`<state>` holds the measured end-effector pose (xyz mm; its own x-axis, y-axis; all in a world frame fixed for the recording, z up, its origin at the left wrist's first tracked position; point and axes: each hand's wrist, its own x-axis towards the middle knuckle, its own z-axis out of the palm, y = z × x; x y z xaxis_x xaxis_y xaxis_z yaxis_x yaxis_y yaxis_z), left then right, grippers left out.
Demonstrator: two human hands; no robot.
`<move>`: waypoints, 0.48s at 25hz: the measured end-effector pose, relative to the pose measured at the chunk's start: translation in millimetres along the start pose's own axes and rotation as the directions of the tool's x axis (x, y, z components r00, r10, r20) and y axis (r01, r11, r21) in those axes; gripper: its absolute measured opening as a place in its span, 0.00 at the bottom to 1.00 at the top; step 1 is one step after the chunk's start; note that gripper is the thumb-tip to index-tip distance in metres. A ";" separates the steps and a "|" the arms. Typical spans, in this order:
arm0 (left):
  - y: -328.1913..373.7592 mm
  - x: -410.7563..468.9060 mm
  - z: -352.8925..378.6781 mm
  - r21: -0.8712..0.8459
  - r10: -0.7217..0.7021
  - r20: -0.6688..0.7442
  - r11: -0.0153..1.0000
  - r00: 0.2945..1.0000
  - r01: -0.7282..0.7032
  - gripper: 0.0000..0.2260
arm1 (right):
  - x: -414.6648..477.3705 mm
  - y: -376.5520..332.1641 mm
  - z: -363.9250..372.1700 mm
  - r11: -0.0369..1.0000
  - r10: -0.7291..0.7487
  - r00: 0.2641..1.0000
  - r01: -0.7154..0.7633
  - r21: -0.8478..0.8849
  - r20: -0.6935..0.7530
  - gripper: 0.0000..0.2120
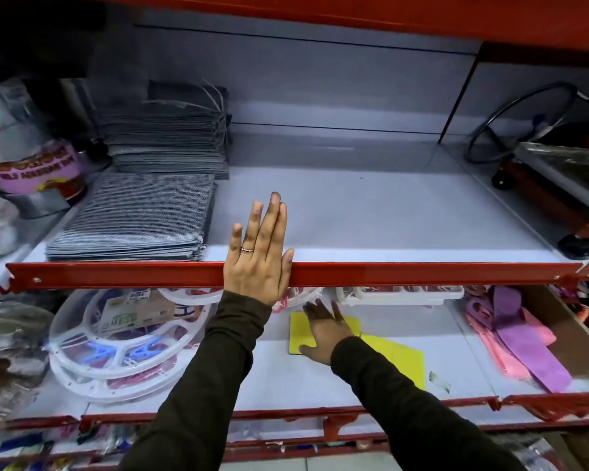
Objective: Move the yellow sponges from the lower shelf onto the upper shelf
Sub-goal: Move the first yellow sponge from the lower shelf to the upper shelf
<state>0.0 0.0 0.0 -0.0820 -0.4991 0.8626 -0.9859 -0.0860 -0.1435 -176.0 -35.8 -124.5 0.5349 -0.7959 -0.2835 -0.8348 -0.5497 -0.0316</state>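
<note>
Two flat yellow sponges lie on the lower shelf [286, 379]. One sponge [300, 331] is square to the shelf. The other sponge [402, 358] lies turned at an angle to its right, partly hidden by my right sleeve. My right hand [323, 331] rests flat on the first sponge with fingers spread, not gripping it. My left hand [257, 249] lies flat, fingers together, over the red front rail of the upper shelf [371, 215] and holds nothing. A ring is on one finger.
On the upper shelf, stacks of grey cloths [140, 215] fill the left side and a red wheeled item [551, 198] stands at the right. On the lower shelf, white round clip hangers [116, 348] lie left and pink and purple cloths [517, 338] lie right.
</note>
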 end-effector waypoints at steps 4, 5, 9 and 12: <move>1.0 -0.9 1.7 0.016 0.004 -0.011 1.000 1.000 -0.004 0.28 | 14.4 -5.2 5.5 0.995 0.002 0.973 0.020 -0.094 0.230 0.45; 1.0 -0.9 2.8 0.005 0.009 -0.012 1.000 1.000 -0.009 0.28 | 15.7 -6.4 8.1 0.996 0.004 0.970 0.017 -0.085 0.241 0.44; -1.1 0.1 3.4 -0.019 0.013 -0.016 1.000 1.000 -0.013 0.27 | 4.3 -12.4 16.7 0.996 -0.003 0.977 0.021 -0.084 0.213 0.48; 0.8 1.9 2.5 -0.039 -0.004 -0.011 0.999 1.000 0.003 0.27 | -8.5 -17.6 21.8 0.993 -0.008 0.976 0.034 -0.115 0.218 0.46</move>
<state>-0.6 -3.1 0.3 -0.0797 -0.4894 0.8684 -0.9911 -0.0542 -0.1215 -168.7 -13.8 -142.4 0.5006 -0.7170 -0.4851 -0.7954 -0.6022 0.0692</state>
